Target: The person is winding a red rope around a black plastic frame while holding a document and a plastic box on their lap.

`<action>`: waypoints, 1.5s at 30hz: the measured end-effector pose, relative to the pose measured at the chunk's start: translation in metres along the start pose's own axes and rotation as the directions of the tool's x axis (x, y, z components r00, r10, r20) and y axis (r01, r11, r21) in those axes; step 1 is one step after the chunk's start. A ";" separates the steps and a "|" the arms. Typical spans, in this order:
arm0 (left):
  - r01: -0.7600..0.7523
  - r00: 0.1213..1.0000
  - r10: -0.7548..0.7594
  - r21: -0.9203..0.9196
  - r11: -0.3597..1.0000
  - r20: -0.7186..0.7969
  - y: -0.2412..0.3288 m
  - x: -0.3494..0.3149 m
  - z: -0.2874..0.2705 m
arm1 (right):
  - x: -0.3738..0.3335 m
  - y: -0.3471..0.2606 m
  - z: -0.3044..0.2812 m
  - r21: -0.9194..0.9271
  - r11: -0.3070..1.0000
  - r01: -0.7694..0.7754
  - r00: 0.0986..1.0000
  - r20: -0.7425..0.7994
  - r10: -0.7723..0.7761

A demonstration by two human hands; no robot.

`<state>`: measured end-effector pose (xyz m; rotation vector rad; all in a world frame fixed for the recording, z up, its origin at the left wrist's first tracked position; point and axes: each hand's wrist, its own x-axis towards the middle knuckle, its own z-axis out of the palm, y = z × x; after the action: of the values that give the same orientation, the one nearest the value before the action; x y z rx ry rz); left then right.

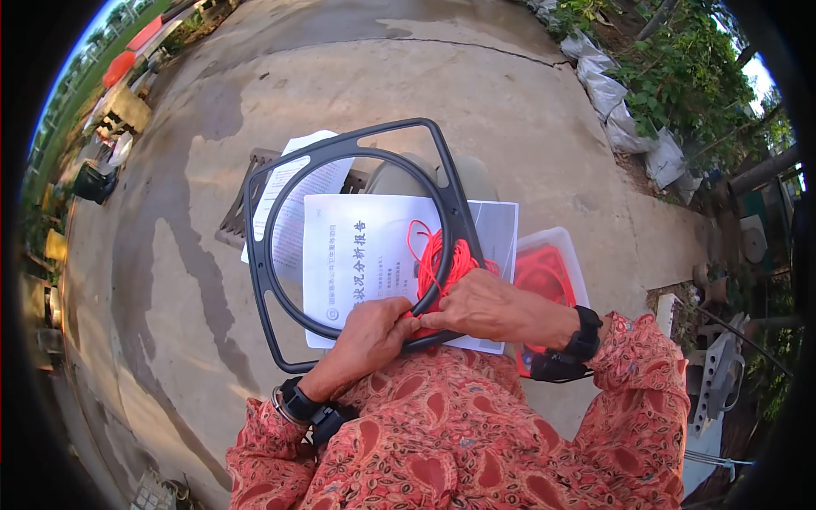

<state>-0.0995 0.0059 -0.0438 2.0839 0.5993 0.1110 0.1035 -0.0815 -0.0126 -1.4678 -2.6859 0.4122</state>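
A black plastic frame [459, 217], squarish outside with a round ring inside, lies tilted over my lap. Red cord [461, 257] is bunched on its right side, with a loose loop standing up. My left hand [370, 330] is closed at the ring's near edge, its fingertips pinching red cord against the frame. Close beside it, my right hand [476, 304] is closed too, thumb and forefinger on the cord. The fingertips of both hands nearly meet. My fingers partly hide how the cord passes around the ring. White printed sheets [327, 229] lie beneath the frame.
A clear plastic box [580, 276] holding red items [540, 268] stands at my right. Beyond the sheets is a brown slatted surface [231, 223]. Grey-white sacks [603, 93] and plants line the far right. Concrete blocks [710, 382] lie farther right on the ground.
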 end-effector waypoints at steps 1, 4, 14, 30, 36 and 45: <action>-0.006 1.000 0.006 0.003 1.000 0.002 0.000 0.000 -0.001 | 0.002 0.000 -0.001 0.008 1.000 0.002 1.000 0.014 -0.002; -0.002 1.000 0.002 0.008 1.000 0.013 0.001 0.000 -0.003 | 0.011 0.001 0.002 -0.049 0.999 0.021 0.997 0.070 -0.018; -0.062 0.998 0.061 -0.062 0.996 -0.017 0.002 -0.003 -0.004 | -0.001 0.006 0.005 0.021 0.995 0.098 0.995 0.002 -0.098; -0.239 0.959 0.212 0.129 0.962 0.190 0.023 0.042 -0.013 | -0.053 0.021 -0.008 0.250 0.961 -0.115 0.987 -0.084 0.140; -0.233 0.965 0.207 0.165 0.958 0.159 0.014 0.053 -0.002 | -0.070 0.024 -0.012 0.389 0.876 -0.287 0.903 -0.195 0.383; -0.135 0.991 0.134 0.034 0.990 0.029 0.016 0.061 0.008 | -0.027 0.019 -0.035 0.724 0.690 -0.012 0.734 -0.462 0.498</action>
<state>-0.0378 0.0202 -0.0448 2.1569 0.4476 0.1504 0.1401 -0.0868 0.0184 -1.4019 -1.5137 0.6804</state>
